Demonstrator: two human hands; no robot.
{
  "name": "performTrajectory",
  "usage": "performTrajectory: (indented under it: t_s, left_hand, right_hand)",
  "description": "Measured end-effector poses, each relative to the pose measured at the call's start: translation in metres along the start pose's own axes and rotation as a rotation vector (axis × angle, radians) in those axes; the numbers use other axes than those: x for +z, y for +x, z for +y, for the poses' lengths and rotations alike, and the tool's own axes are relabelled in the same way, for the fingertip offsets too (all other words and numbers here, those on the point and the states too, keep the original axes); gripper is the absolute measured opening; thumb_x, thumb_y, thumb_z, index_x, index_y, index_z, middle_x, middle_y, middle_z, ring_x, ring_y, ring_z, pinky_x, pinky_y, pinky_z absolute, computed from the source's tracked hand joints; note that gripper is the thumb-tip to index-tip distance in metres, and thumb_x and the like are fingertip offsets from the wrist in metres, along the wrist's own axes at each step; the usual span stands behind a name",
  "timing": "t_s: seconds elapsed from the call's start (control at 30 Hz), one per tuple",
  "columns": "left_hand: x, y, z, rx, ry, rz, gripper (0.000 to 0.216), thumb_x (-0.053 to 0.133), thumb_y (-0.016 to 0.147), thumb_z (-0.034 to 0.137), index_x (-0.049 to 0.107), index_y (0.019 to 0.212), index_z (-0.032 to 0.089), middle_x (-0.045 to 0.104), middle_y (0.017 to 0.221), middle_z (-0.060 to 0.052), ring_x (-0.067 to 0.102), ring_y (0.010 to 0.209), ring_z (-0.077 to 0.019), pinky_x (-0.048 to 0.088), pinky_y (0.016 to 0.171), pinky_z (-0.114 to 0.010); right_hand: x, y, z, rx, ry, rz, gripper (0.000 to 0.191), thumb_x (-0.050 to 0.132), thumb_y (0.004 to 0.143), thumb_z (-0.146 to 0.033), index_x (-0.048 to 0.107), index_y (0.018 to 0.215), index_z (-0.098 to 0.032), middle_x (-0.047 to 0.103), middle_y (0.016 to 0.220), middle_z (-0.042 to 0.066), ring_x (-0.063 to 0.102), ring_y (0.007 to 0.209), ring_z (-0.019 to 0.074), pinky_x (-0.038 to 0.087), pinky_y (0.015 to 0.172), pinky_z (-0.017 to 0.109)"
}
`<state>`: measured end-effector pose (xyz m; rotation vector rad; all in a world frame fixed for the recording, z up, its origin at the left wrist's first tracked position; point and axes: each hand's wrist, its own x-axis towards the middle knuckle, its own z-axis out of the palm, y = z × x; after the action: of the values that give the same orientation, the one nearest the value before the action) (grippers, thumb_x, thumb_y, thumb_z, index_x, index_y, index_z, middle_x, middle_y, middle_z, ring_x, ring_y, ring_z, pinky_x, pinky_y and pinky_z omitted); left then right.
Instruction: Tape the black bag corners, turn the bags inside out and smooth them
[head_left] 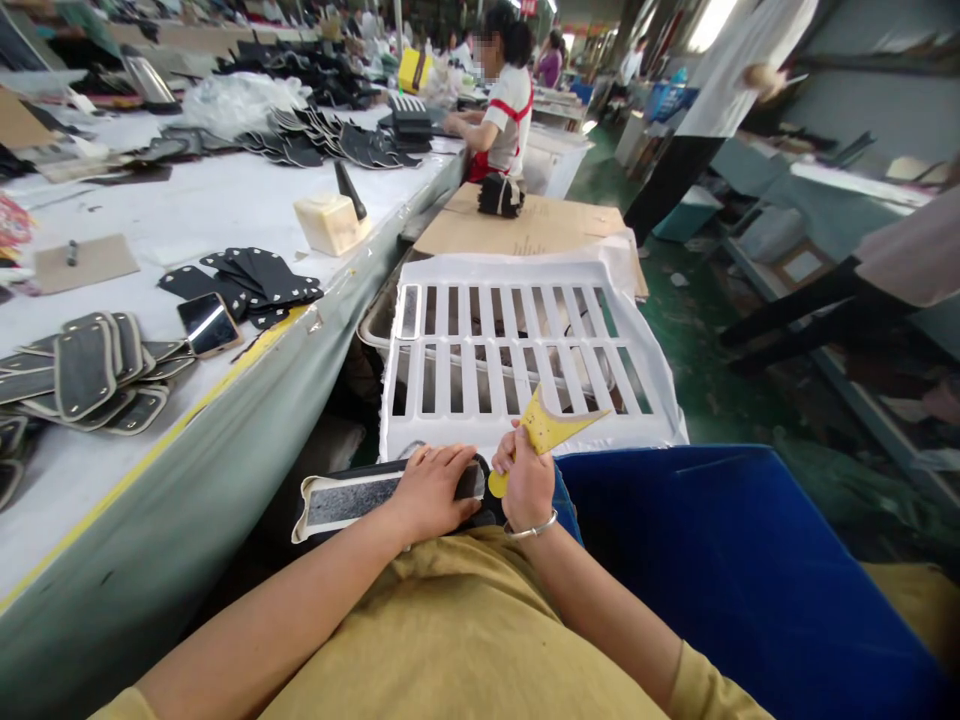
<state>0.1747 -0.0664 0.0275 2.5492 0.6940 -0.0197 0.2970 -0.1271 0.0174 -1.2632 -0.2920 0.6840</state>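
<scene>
My left hand (433, 490) lies flat, fingers spread, on a long black piece with a cream border (352, 500) that rests across my lap. My right hand (527, 480) is closed around a yellow triangular tool (551, 428), its pointed blade sticking up and to the right. The tool's round yellow end (497, 484) touches the black piece by my left fingertips. A thin bracelet circles my right wrist.
A white slatted plastic tray (517, 350) stands just ahead of my hands. A blue bin (750, 560) is at my right. The long work table (225, 210) at left holds stacks of black cut pieces (90, 375), a phone (210, 324) and a cream block (330, 222). A seated person (502, 110) works farther along.
</scene>
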Motion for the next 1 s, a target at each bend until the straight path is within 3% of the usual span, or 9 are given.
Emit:
performTrajectory:
  t_s: [0.27, 0.4, 0.5, 0.6, 0.7, 0.77, 0.83, 0.9, 1.0]
  left_hand:
    - [0.004, -0.002, 0.004, 0.025, -0.02, 0.029, 0.065, 0.057, 0.076, 0.045, 0.036, 0.133, 0.021, 0.042, 0.138, -0.01, 0.039, 0.123, -0.0278, 0.02, 0.104, -0.051]
    - [-0.003, -0.023, -0.005, 0.048, 0.05, 0.036, 0.088, 0.063, 0.068, 0.056, 0.03, 0.138, 0.015, 0.032, 0.144, -0.015, 0.032, 0.129, -0.0324, 0.018, 0.106, -0.052]
    - [-0.016, -0.058, -0.031, -0.027, 0.003, 0.154, 0.083, 0.061, 0.07, 0.057, 0.034, 0.136, 0.015, 0.04, 0.139, -0.016, 0.036, 0.126, -0.0325, 0.015, 0.107, -0.053]
    - [-0.019, -0.1, -0.072, -0.186, -0.297, 0.516, 0.064, 0.052, 0.081, 0.052, 0.037, 0.134, 0.02, 0.044, 0.136, -0.011, 0.038, 0.126, -0.026, 0.016, 0.109, -0.046]
    - [-0.002, -0.121, -0.11, -0.378, -0.884, 0.785, 0.058, 0.042, 0.087, 0.051, 0.036, 0.135, 0.018, 0.046, 0.135, -0.013, 0.041, 0.124, -0.0239, 0.028, 0.105, -0.04]
    - [0.013, -0.119, -0.124, -0.418, -1.286, 0.814, 0.058, 0.034, 0.088, 0.055, 0.044, 0.129, 0.015, 0.053, 0.127, -0.013, 0.048, 0.117, -0.025, 0.034, 0.1, -0.039]
    - [0.026, -0.111, -0.128, -0.412, -1.555, 0.807, 0.061, 0.028, 0.087, 0.06, 0.056, 0.117, 0.014, 0.06, 0.116, -0.013, 0.055, 0.107, -0.0255, 0.04, 0.093, -0.037]
    - [0.035, -0.105, -0.127, -0.405, -1.657, 0.812, 0.065, 0.026, 0.086, 0.064, 0.062, 0.106, 0.014, 0.065, 0.104, -0.01, 0.059, 0.094, -0.0235, 0.043, 0.085, -0.034]
    - [0.04, -0.104, -0.123, -0.451, -1.645, 0.826, 0.068, 0.022, 0.085, 0.066, 0.064, 0.103, 0.015, 0.067, 0.086, -0.006, 0.059, 0.081, -0.0201, 0.044, 0.077, -0.03]
  right_hand:
    - [0.004, -0.011, 0.011, -0.166, -0.298, -0.058, 0.038, 0.047, 0.083, -0.052, 0.048, 0.1, -0.018, 0.04, 0.056, -0.007, 0.036, 0.045, 0.0079, 0.034, 0.045, 0.024]
    - [-0.002, -0.004, -0.011, 0.043, -0.327, -0.35, 0.042, 0.039, 0.085, -0.057, 0.051, 0.077, -0.018, 0.042, 0.047, -0.005, 0.039, 0.041, 0.01, 0.034, 0.042, 0.025]
    - [-0.006, 0.009, -0.029, 0.16, -0.556, -0.592, 0.047, 0.036, 0.084, -0.06, 0.052, 0.084, -0.016, 0.056, 0.056, 0.002, 0.054, 0.05, 0.0153, 0.045, 0.051, 0.029]
    - [0.001, 0.022, -0.045, 0.176, -0.884, -0.898, 0.039, 0.048, 0.081, -0.054, 0.051, 0.092, -0.017, 0.062, 0.074, 0.004, 0.06, 0.06, 0.0166, 0.048, 0.056, 0.028]
    - [0.022, 0.034, -0.056, 0.24, -1.148, -1.185, 0.034, 0.049, 0.082, -0.048, 0.049, 0.098, -0.018, 0.063, 0.083, 0.005, 0.06, 0.055, 0.0155, 0.046, 0.049, 0.026]
    - [0.042, 0.043, -0.06, 0.222, -1.33, -1.324, 0.034, 0.049, 0.082, -0.044, 0.049, 0.103, -0.017, 0.064, 0.086, 0.007, 0.061, 0.058, 0.0171, 0.046, 0.05, 0.027]
    - [0.063, 0.051, -0.06, 0.082, -1.534, -1.42, 0.036, 0.049, 0.081, -0.039, 0.05, 0.109, -0.015, 0.065, 0.094, 0.012, 0.063, 0.072, 0.0213, 0.046, 0.061, 0.029]
    - [0.083, 0.055, -0.055, -0.085, -1.733, -1.481, 0.034, 0.043, 0.084, -0.036, 0.054, 0.109, -0.014, 0.065, 0.098, 0.015, 0.063, 0.084, 0.0245, 0.045, 0.069, 0.031]
    - [0.111, 0.049, -0.035, -0.269, -1.94, -1.482, 0.038, 0.027, 0.092, -0.035, 0.059, 0.094, -0.015, 0.066, 0.09, 0.015, 0.063, 0.083, 0.0257, 0.043, 0.068, 0.034]
